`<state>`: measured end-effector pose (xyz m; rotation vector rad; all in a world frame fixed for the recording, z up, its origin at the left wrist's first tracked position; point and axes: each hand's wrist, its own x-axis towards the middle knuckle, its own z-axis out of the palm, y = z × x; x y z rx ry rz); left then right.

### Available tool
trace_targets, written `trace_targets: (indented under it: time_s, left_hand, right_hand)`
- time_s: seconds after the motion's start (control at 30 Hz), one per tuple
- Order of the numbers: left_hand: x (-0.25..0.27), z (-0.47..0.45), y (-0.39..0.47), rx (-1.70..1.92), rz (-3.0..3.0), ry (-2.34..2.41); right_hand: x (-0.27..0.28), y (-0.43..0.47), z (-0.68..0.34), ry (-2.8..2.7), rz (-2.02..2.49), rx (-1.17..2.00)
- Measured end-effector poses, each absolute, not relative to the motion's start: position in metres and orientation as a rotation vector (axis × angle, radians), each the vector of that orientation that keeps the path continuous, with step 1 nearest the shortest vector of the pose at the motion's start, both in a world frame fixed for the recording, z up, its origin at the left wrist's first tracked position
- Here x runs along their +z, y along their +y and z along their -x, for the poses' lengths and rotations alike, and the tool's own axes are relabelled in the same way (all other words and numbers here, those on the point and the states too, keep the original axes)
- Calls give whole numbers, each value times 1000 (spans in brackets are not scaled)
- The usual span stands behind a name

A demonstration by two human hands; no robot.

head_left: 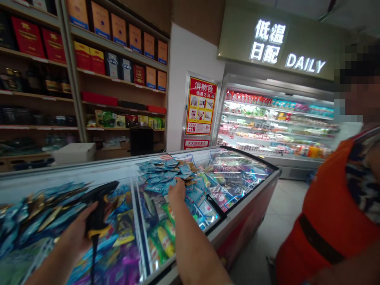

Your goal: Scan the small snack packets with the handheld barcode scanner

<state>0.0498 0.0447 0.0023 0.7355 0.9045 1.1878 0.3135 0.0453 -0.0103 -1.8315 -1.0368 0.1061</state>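
My left hand (83, 223) is closed around the grip of a black and yellow barcode scanner (96, 215), whose cable hangs down below. It is over the left part of an opened chest freezer (218, 233), above loose packets. Farther right, my right hand (177, 192) reaches to a heap of blue packets (158, 174) lying on top of the freezer's goods. Its fingers are curled at one of the blue packets, and the fingertips are partly hidden. Below my right forearm are green and yellow packets (164, 239).
A glass lid (237, 166) covers the freezer's right end. On the right stands a person in an orange apron (320, 206), close to the freezer. Shelves with boxes (118, 29) line the left wall. A lit refrigerated display (276, 126) is at the back right.
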Motion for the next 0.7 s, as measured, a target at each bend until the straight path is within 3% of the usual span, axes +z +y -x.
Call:
trace_targets:
  time_s: [0.27,0.53,0.7]
  left_hand:
    - [-2,-39,9,1177,-726,757]
    - [7,-41,-10,1181,-670,761]
    - [-2,-43,-5,1136,-817,831]
  right_hand:
    - [4,29,-315,-808,1338,-171]
    - [-19,54,-299,-847,1129,534]
    - [-27,57,-283,-859,1045,729]
